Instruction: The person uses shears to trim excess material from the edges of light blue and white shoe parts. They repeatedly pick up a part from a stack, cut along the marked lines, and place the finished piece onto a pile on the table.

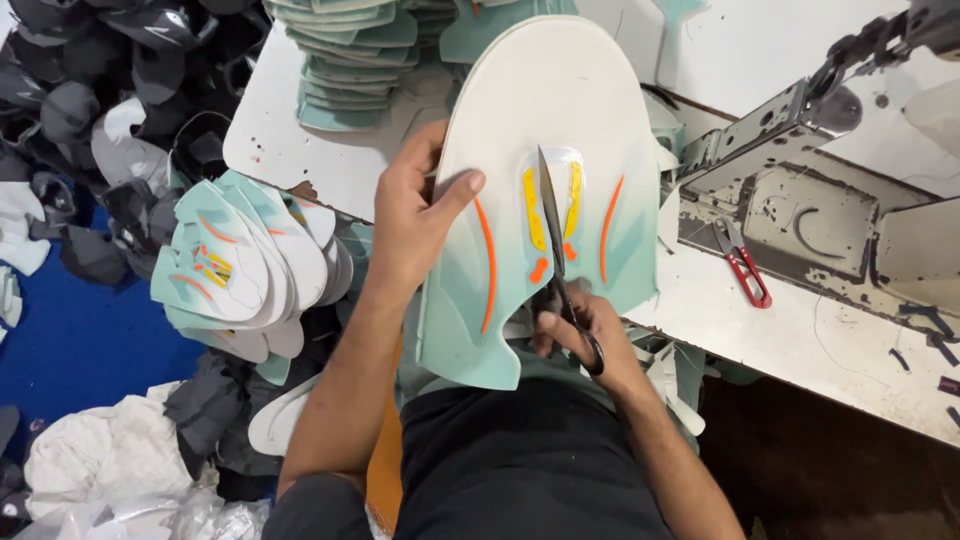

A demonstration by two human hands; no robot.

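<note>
While the left hand [415,225] grips the left rim of a big mint-and-white shoe panel [545,130], thumb pressed on its face, the right hand [585,335] is closed round the handles of dark scissors [555,235], blades running up the middle between two yellow stripes. The panel hangs over the near edge of the white table [760,320], its lower part above the person's lap.

From the head view, a clean cut seems to call for keeping the panel taut and flat under the thumb, and steering the blades midway between the stripes, so neither the yellow nor the orange marks get nicked.

Red-handled snips [745,268] lie near the table's right part beside a sewing machine [800,115]. A stack of mint pieces [350,60] sits at the far edge; a fan of finished panels [240,270] lies off the left edge.
</note>
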